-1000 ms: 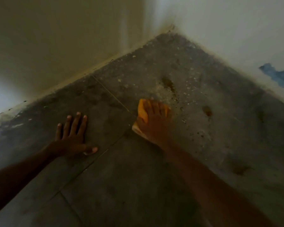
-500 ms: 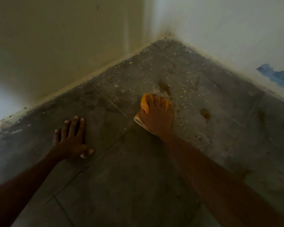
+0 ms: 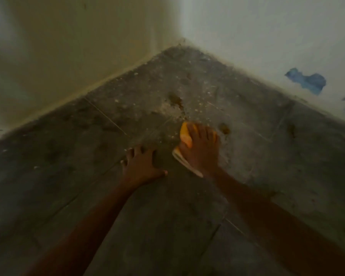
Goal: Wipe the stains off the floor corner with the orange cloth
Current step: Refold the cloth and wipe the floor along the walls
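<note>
My right hand (image 3: 201,152) presses the orange cloth (image 3: 184,134) flat onto the grey tiled floor (image 3: 187,226), fingers spread over it; only the cloth's left edge and a pale hem near my wrist show. A brown stain (image 3: 175,100) lies just beyond the cloth toward the corner, and another brown stain (image 3: 225,128) sits right of my fingertips. My left hand (image 3: 140,166) rests palm down on the floor, fingers apart, close to the left of the cloth. The floor corner (image 3: 182,46) is speckled with pale crumbs and dirt.
Two walls meet at the corner: a yellowish wall (image 3: 78,46) on the left and a white wall (image 3: 267,36) on the right with blue paint patches (image 3: 307,80). Tile joints cross the floor. More dark smudges mark the tiles at right.
My left hand has shifted right, landing close beside the cloth. My right hand with the cloth has slid a little back from the far stain and rightward. The view has moved.
</note>
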Motion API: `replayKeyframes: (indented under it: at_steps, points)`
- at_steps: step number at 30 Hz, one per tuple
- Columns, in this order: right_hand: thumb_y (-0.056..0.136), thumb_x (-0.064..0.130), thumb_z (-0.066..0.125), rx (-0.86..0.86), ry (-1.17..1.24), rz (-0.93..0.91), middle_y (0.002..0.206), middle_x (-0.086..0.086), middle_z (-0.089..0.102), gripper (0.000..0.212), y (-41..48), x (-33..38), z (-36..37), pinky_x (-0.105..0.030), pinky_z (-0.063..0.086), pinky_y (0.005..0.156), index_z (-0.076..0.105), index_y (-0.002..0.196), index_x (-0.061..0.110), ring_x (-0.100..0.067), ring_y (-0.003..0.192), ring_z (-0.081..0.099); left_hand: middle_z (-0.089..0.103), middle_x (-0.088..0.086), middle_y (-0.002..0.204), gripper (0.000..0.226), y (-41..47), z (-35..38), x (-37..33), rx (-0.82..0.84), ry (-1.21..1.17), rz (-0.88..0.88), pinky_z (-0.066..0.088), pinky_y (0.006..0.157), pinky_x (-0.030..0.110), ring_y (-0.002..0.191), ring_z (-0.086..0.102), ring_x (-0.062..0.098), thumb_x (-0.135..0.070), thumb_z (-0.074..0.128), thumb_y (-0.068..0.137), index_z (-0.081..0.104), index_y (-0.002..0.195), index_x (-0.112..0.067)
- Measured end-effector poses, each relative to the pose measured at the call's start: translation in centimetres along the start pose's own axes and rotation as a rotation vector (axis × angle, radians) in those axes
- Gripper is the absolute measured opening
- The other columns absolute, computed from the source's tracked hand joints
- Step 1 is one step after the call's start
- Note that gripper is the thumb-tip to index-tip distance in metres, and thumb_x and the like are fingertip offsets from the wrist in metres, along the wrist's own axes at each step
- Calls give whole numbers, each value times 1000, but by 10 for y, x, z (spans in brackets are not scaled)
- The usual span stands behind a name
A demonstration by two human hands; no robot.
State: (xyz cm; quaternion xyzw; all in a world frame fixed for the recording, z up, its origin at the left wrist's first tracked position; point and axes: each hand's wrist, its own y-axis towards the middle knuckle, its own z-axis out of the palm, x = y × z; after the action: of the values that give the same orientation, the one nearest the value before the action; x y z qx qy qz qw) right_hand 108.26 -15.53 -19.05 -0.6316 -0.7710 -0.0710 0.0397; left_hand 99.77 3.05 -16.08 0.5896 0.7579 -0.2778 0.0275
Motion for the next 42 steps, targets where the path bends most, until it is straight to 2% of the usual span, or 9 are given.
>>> replayKeyframes:
  at_steps: [2,8,14,19,21,27,33,39,42]
  points:
    - [84,68,30,-44,43,100,154,-9,42,76,20,8,-1,-64,25,113,40,149,29,-40,139,38,5,10,161,98,1,4,-3,-21,11,-27,19,114,64,147,6,39,-58,73,70,25,150,-31]
    - [90,65,43,-72,141,-149,164,4,28,71,-140,-54,-7,-57,21,119,30,154,38,-28,152,23,1,0,163,89,-9,24,-28,-95,60,105,11,117,62,150,-1,32,-54,67,78,18,151,-38]
    - [72,75,37,-110,-20,264,147,-13,48,85,13,-74,-17,-62,28,111,47,140,26,-42,136,42,-22,-4,161,117,-5,49,-62,24,152,128,-2,108,75,146,-23,35,-61,75,64,-4,149,-49]
    - [88,62,39,-31,94,-2,166,1,23,75,-137,-67,-17,-58,13,121,25,157,36,-29,153,20,-10,-4,162,120,-11,40,-76,-48,117,76,6,107,77,148,-13,36,-51,83,59,5,150,-48]
    - [89,60,42,-33,118,-23,166,2,25,73,-163,-92,-18,-58,17,120,26,156,37,-28,152,22,-10,-5,163,117,-16,39,-73,-37,137,80,6,108,75,149,-12,34,-55,80,62,4,151,-46]
    - [83,64,18,-39,24,382,162,-7,30,81,-33,-144,-32,-60,18,119,27,155,29,-36,149,25,-3,1,164,94,-24,65,-71,-117,117,175,4,118,61,149,-9,33,-39,72,78,15,153,-37]
    - [90,58,34,-25,51,137,167,0,20,73,-194,-160,-24,-59,17,120,21,158,34,-29,154,18,1,3,164,98,-29,81,-130,-54,70,301,2,118,56,149,-8,34,-48,74,73,17,152,-37]
    - [95,52,32,-18,87,603,168,-5,17,67,-62,-232,-41,-64,10,120,21,157,29,-34,154,12,-4,0,164,95,-38,104,-161,-9,169,425,-3,120,53,150,-6,32,-29,73,78,14,151,-42]
    - [95,54,34,-16,1,392,168,-4,17,69,-111,-208,-35,-62,12,120,18,158,30,-33,154,14,2,-1,164,95,-39,101,-163,0,172,402,4,119,57,150,0,34,-27,76,74,20,150,-43]
